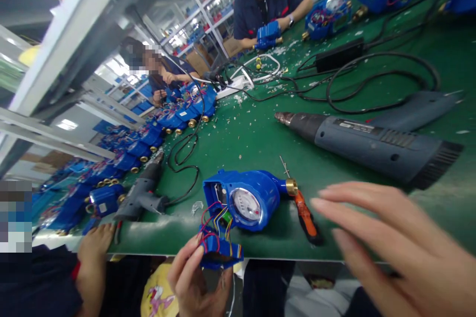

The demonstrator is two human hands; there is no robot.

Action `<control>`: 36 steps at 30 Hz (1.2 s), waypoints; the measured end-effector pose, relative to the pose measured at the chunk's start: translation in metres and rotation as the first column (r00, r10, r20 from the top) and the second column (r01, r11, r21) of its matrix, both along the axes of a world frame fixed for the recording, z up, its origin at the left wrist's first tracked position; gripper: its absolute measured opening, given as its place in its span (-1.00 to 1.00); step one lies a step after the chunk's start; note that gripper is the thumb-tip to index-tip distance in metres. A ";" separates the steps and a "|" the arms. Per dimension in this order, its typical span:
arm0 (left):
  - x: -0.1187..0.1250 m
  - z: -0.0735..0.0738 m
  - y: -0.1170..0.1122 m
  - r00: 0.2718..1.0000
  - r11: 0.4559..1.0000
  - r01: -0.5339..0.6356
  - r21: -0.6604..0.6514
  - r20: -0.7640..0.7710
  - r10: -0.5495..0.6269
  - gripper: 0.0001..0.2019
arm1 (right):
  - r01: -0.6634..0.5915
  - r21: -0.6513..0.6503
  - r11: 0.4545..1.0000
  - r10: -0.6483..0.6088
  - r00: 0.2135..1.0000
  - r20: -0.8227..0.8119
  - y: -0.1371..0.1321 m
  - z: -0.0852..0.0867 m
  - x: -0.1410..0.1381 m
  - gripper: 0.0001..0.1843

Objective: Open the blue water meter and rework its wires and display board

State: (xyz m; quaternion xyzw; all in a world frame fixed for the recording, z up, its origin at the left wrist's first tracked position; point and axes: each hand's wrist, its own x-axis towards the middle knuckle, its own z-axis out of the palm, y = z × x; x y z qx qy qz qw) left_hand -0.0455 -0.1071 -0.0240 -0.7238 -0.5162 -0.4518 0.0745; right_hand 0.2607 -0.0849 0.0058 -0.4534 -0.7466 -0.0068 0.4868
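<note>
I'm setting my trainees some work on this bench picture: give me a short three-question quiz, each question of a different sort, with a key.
1. Short answer: what does the camera wearer's left hand hold?

2. True or false, of the wearer's right hand: it is gripping the large grey heat gun.

3. Multiple choice: what colour is the fitting on the end of the blue meter nearest the wearer?
A) White
B) Brass
C) Black

Key
1. A blue part, wired to that nearest meter.
2. False: the hand is open and nothing shows in it.
3. B
</note>
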 end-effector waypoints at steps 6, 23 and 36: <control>-0.007 -0.016 0.011 0.992 0.970 -0.008 0.243 -0.119 0.038 -0.48 | -0.368 -0.336 0.867 0.401 0.915 0.033 0.064 0.023 -0.068 -0.44; -0.028 -0.009 0.008 0.722 0.793 0.262 -0.549 0.657 0.217 -0.34 | -0.119 -0.136 0.984 0.155 0.941 0.300 0.014 -0.004 -0.111 -0.27; -0.016 0.033 -0.001 0.348 0.164 0.736 -0.656 0.576 0.740 -0.37 | -0.134 -0.110 0.985 0.168 0.893 0.417 0.008 -0.008 -0.106 -0.21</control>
